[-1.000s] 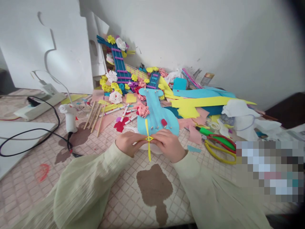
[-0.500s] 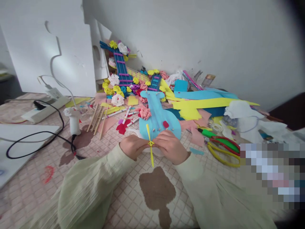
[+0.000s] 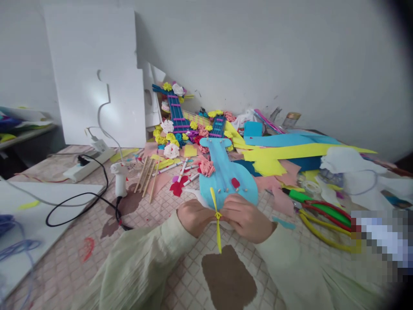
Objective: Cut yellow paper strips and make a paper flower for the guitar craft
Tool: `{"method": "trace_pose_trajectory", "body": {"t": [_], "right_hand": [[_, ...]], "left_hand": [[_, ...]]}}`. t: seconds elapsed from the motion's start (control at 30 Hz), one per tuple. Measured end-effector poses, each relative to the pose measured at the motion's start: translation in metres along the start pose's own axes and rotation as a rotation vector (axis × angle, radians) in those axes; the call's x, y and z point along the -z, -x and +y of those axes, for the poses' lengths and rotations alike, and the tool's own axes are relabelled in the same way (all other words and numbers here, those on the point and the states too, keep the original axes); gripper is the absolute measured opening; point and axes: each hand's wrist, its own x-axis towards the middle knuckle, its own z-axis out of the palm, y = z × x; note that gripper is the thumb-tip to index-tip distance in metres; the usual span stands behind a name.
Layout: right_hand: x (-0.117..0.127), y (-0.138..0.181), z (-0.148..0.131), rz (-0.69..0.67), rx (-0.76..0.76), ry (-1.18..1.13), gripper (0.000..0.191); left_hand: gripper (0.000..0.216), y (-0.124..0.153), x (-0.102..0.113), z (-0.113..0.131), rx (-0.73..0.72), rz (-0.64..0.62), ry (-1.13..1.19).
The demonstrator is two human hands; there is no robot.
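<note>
My left hand (image 3: 193,216) and my right hand (image 3: 248,218) meet near the middle of the view, fingertips closed in a pinch on either side of a yellow paper strip (image 3: 218,237). The strip is narrow, points up and down, and has a small knot-like gather at its middle, between my fingers. Just beyond my hands lies a light blue guitar-shaped cutout (image 3: 222,168) with a red oval patch (image 3: 235,183) and small pegs on it. A pink crumpled paper flower (image 3: 206,167) sits at its left edge.
A white glue gun (image 3: 120,178) stands on the left near a power strip (image 3: 88,165) and black cable. Wooden sticks (image 3: 146,172), markers and red paper lie nearer. Scissors with yellow and red handles (image 3: 318,228) lie right. Decorated blue paper guitars (image 3: 177,114) lean at the back.
The camera view has turned, so the whole scene sits lower and farther right. Both hands keep their pinch on the yellow strip, with little visible change in it.
</note>
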Motion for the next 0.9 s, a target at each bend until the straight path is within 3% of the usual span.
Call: {"method": "trace_pose_trajectory", "body": {"t": [0.37, 0.53, 0.7, 0.9], "right_hand": [[-0.004, 0.002, 0.002, -0.041, -0.006, -0.047, 0.028], [-0.003, 0.001, 0.001, -0.039, -0.006, -0.079, 0.032], [0.0, 0.001, 0.001, -0.063, 0.033, -0.083, 0.034], [-0.003, 0.003, 0.004, -0.107, 0.042, -0.039, 0.032]], "left_hand": [[0.035, 0.003, -0.002, -0.002, 0.001, 0.004, 0.026], [0.035, 0.004, 0.0, -0.003, -0.014, -0.061, 0.052], [0.03, 0.011, -0.008, -0.008, -0.043, 0.012, 0.112], [0.023, 0.016, -0.011, -0.012, -0.073, -0.002, 0.163]]}}
